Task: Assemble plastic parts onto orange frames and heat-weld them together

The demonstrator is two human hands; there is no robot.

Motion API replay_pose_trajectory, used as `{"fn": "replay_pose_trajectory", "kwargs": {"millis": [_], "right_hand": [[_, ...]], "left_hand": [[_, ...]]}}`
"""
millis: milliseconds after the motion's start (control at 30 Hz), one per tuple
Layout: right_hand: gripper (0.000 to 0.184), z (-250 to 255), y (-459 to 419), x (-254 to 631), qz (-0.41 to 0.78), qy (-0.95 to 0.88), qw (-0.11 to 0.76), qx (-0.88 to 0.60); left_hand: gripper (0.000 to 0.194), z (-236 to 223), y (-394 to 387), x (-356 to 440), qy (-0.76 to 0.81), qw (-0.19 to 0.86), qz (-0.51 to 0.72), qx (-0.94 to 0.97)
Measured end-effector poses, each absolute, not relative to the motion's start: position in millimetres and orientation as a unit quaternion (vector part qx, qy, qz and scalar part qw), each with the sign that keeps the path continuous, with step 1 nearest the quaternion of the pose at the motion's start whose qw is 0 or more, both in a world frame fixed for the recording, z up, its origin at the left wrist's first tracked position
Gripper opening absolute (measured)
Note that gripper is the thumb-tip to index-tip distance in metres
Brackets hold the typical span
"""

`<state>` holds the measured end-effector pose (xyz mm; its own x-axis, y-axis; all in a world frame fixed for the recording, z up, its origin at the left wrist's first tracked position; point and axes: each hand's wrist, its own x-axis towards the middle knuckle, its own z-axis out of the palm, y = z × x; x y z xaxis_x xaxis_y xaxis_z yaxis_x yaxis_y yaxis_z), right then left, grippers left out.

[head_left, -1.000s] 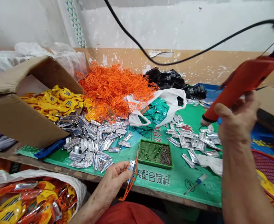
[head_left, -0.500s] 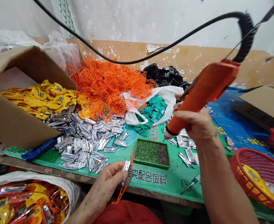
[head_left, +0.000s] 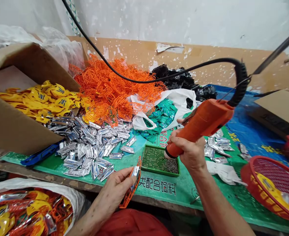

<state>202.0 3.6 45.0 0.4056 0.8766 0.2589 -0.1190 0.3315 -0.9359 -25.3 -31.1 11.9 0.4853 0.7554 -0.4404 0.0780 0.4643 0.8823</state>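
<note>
Your right hand grips an orange corded cutter, its tip just beside the green tray of dark pellets, while your left hand holds a silver piece against an orange plastic frame, near the loose silver pile.

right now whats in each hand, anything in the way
Left hand: orange plastic frame, silver foil piece. Right hand: orange power tool. Green tray just below it.
</note>
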Motion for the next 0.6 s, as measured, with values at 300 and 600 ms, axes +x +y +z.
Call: {"fn": "replay_pose_trajectory", "kwargs": {"millis": [300,600], "right_hand": [[0.017,36.7,6.4,198.1,0.339,-0.39,0.706,-0.484],[0.015,33.7,7.7,197.4,0.333,-0.392,0.707,-0.484]], "left_hand": [[0.038,9.8,-33.1,-24.3,0.462,0.715,0.253,0.46],[0.036,4.3,-32.9,-20.6,0.451,0.742,0.267,0.418]]}}
